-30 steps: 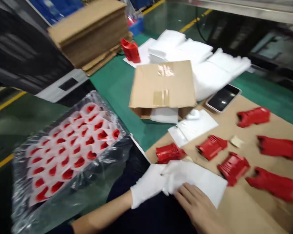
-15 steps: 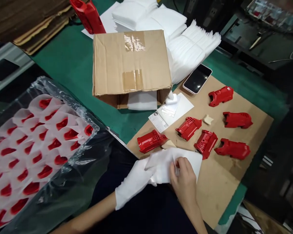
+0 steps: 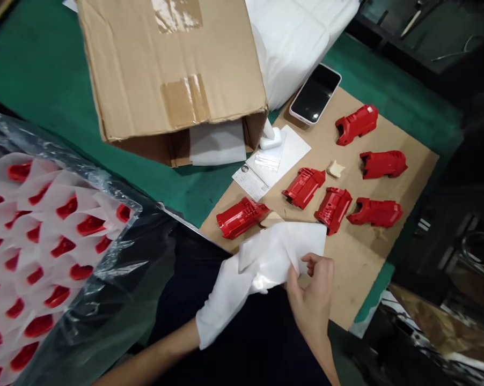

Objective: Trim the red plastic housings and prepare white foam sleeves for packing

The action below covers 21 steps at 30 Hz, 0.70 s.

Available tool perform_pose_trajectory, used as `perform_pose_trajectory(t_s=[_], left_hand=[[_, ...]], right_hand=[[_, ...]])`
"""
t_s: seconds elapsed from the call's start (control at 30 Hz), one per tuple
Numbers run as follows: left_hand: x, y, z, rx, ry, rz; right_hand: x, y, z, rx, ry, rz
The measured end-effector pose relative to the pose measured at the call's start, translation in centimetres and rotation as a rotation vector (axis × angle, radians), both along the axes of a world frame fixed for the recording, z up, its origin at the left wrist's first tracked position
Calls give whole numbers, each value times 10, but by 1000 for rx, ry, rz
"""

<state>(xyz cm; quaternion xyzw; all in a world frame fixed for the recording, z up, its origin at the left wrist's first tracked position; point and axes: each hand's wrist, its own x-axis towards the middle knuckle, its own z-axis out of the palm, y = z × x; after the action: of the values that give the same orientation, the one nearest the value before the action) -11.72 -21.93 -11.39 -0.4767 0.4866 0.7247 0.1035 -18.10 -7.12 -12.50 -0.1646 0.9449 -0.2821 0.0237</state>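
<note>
My left hand (image 3: 229, 289), in a white glove, is closed on a folded white foam packing sheet (image 3: 302, 238) just in front of my lap. Its fingertips blend into the white sheet and are hard to make out. My bare right hand (image 3: 316, 292) is at the sheet's right side, thumb and forefinger apart, the thumb by its edge. Beyond the sheet lies a red plastic housing (image 3: 242, 217), with a second red housing (image 3: 334, 210) near the sheet's far right corner. Whether anything is inside the sheet is hidden.
More red housings (image 3: 374, 213) and a small cream piece (image 3: 335, 169) lie on a brown board (image 3: 358, 279). Behind are a phone (image 3: 316, 94), a printed card (image 3: 252, 181), an open cardboard box (image 3: 177, 64) and white foam stacks (image 3: 294, 43). Left, a clear bag (image 3: 117, 187) holds several wrapped red parts.
The view has shifted closer, so the box and board sit higher and further left. My right thumb and forefinger have come apart from their pinch at the sheet. My left hand still holds it.
</note>
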Motion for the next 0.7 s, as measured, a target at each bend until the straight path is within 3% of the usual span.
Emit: perform_pose_trajectory(t_s=[0.13,0.37,0.5,0.7], left_hand=[[4,0,-7,-103,29,-91],[6,-3,-8,-159,10,-178],[5,-5,-8,-158,17,-167],[-2,-7,-1,115,-6,-177]], right_hand=[[24,7,-4,35,-146,-144],[37,-5,-19,93,-111,-122],[37,-1,-19,150,-75,-114],[38,-4,-9,266,51,-22]])
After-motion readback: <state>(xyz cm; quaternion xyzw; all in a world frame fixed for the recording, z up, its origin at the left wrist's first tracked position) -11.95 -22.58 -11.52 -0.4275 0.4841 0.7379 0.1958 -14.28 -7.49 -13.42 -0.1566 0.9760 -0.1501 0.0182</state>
